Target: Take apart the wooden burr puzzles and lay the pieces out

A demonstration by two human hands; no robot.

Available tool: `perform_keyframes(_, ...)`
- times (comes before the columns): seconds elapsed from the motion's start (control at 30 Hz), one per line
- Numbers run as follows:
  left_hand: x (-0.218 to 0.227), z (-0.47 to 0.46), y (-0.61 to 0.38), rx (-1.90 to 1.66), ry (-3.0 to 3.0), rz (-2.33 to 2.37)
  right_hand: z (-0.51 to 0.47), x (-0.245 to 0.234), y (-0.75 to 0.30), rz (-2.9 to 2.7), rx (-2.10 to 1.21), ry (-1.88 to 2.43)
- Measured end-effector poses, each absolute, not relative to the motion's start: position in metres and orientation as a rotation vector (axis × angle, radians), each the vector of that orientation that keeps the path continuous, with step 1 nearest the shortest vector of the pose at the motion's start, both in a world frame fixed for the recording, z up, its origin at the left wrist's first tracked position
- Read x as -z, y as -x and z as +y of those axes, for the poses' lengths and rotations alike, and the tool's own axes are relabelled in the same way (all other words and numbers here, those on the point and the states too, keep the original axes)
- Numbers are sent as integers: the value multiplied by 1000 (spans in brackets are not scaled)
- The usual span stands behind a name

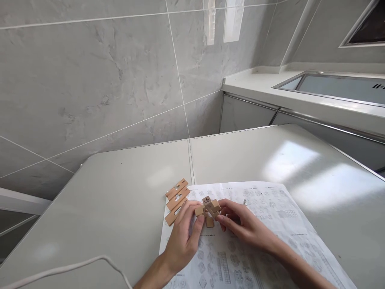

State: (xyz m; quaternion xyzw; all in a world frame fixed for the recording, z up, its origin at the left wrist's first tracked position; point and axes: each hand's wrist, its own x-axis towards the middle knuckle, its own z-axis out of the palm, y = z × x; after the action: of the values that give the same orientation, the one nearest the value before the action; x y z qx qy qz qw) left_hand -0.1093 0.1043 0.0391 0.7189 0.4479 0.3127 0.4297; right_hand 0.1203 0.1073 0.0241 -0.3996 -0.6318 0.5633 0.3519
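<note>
Over the printed sheet [240,241], a partly joined wooden burr puzzle [208,209] of interlocking notched blocks is held between my two hands. My left hand [186,237] grips its left side with thumb and fingers. From the right, my right hand [240,222] pinches the blocks on that side. A dark mark shows on the block at the top. Beside my left fingers lie three loose notched wooden pieces [177,195], in a slanted row across the sheet's upper left edge. The fingers hide part of the puzzle and of the nearest loose piece.
The sheet, covered in small diagrams, lies on a glossy pale table [120,208] with a seam down its middle. A white cable [84,263] curves over the front left. Beyond stand a grey tiled wall [105,76] and, at right, a counter [255,82] with a sink [337,86].
</note>
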Motion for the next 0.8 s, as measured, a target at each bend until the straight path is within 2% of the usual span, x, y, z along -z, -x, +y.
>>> perform_keyframes(0.4,-38,111,113,-764,-1760,991,106,-34,-125,-1495,-1944,624)
perform_keyframes(0.57,-40,114,115,-772,-1723,934,105,-28,-124,-1425,-1982,603)
perform_keyframes(0.8,-40,110,113,-726,-1771,997,107,-24,-125,-1275,-1937,804)
